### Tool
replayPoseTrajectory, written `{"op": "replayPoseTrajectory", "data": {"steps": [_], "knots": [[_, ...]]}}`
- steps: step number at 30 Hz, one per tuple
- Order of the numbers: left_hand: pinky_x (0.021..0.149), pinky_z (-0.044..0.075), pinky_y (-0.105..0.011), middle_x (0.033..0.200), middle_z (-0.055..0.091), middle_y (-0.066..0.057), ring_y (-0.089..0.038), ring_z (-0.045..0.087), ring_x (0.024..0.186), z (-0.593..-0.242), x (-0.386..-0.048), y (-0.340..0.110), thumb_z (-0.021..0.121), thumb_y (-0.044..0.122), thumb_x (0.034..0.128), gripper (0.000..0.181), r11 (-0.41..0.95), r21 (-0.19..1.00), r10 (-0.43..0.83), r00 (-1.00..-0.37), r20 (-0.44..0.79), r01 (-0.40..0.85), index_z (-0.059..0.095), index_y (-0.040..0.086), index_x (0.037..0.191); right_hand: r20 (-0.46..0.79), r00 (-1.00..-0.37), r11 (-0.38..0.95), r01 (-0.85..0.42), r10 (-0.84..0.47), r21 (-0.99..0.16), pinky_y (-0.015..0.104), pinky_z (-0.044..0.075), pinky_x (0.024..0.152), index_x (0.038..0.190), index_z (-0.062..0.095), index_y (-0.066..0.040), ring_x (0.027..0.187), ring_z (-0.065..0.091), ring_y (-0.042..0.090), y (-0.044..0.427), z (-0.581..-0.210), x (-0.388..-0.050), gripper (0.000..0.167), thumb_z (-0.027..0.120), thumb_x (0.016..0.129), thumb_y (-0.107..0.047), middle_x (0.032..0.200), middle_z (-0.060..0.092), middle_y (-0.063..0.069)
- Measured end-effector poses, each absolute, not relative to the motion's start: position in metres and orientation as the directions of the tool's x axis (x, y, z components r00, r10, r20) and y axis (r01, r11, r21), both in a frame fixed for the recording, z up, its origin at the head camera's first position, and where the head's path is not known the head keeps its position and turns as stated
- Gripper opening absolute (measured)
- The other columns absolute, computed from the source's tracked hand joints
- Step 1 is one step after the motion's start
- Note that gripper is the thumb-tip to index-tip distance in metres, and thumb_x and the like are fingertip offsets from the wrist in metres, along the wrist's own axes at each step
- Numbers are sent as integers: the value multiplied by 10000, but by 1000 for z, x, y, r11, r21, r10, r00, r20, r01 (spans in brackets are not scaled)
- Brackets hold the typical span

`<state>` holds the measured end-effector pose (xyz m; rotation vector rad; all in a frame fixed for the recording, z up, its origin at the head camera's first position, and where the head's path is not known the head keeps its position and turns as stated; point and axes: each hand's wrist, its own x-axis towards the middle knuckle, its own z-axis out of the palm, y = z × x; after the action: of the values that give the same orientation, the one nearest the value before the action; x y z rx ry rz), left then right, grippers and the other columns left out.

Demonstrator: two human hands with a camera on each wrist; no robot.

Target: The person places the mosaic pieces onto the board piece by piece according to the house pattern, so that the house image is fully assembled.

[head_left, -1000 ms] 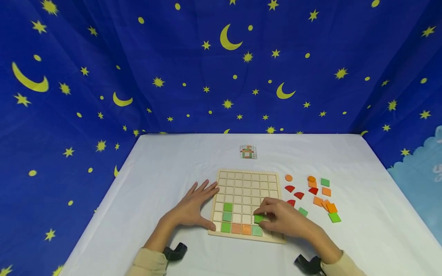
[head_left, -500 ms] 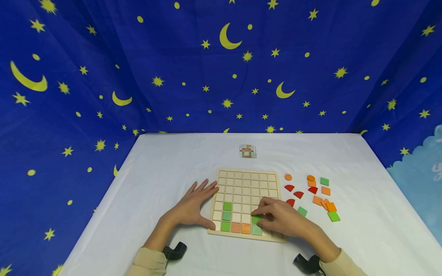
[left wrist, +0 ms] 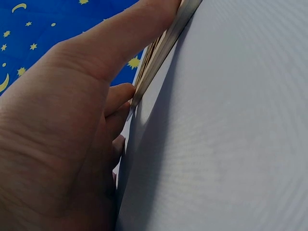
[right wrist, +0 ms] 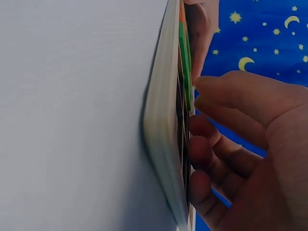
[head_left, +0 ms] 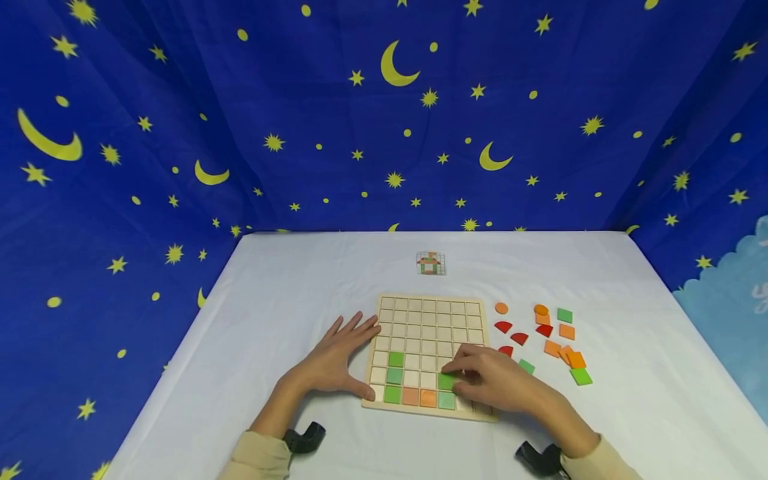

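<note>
A wooden grid board (head_left: 420, 412) lies on the table. Green tiles fill part of one column, with two orange tiles (head_left: 428, 398) and a pale green tile (head_left: 447, 400) in the bottom row. Above the pale one, a bright green tile (head_left: 446, 381) lies in a cell. My right hand (head_left: 501, 381) is over the board's lower right, bent fingertips at that tile's right side, not gripping it. In the right wrist view the right hand's (right wrist: 250, 130) fingers are loosely bent beside the board. With fingers spread, my left hand (head_left: 330, 360) touches the board's left edge.
Right of the board lie loose pieces: red quarter-circles (head_left: 519, 339), orange discs (head_left: 501, 309), orange squares (head_left: 567, 331) and green squares (head_left: 581, 377). A small patterned card (head_left: 431, 263) lies behind the board. Blue star-patterned cloth (head_left: 336, 100) hangs around the table.
The bright green tile, pinched and slightly tilted earlier, now lies in its cell. My right fingers have let it go and drawn slightly right. The left hand has not moved.
</note>
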<state>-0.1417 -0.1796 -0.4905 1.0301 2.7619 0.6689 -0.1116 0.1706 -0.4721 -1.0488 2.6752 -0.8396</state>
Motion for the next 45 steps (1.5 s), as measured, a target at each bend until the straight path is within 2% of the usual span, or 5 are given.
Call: {"op": "replayPoseTrajectory", "data": {"steps": [12,21,28,39,45], "knots": [[1152,-5,-499,1595,160,29,-248,60,1455,-492,-140,-180,725,779,552,1230,682,451,634,-773,27,576,295,159,1523,73,-808,605,-494,-585,-624,203,466,620,1082,717,-273,751,535,43,203,-471,-107,254,732,849,-174,930,604,-159],[1146,20,-533,1592,179,1,-279,82,1452,-492,-140,-180,715,779,568,1217,668,446,647,-761,47,596,308,137,1517,84,-860,674,-451,-503,-585,192,446,631,1084,707,-307,781,523,39,230,-473,-100,277,746,840,-182,955,599,-187],[1146,15,-530,1593,176,7,-277,80,1452,-491,-141,-181,715,780,567,1218,669,443,645,-762,51,596,303,143,1520,55,-900,700,-374,-433,-608,201,457,609,1102,698,-275,747,519,49,248,-470,-95,280,751,841,-189,938,602,-153],[1155,-7,-485,1598,142,61,-231,51,1456,-494,-143,-181,692,812,552,1229,695,425,629,-777,31,580,285,187,1528,151,-921,760,-383,-360,-525,219,376,604,1034,726,-279,724,483,49,269,-473,-88,300,805,773,-153,833,540,-148],[1156,-18,-472,1598,133,69,-219,40,1457,-495,-143,-180,691,815,549,1232,700,425,627,-779,20,574,280,195,1530,118,-941,811,-334,-317,-480,224,341,590,1038,726,-276,701,473,67,275,-478,-88,300,813,762,-196,779,500,-131]]}}
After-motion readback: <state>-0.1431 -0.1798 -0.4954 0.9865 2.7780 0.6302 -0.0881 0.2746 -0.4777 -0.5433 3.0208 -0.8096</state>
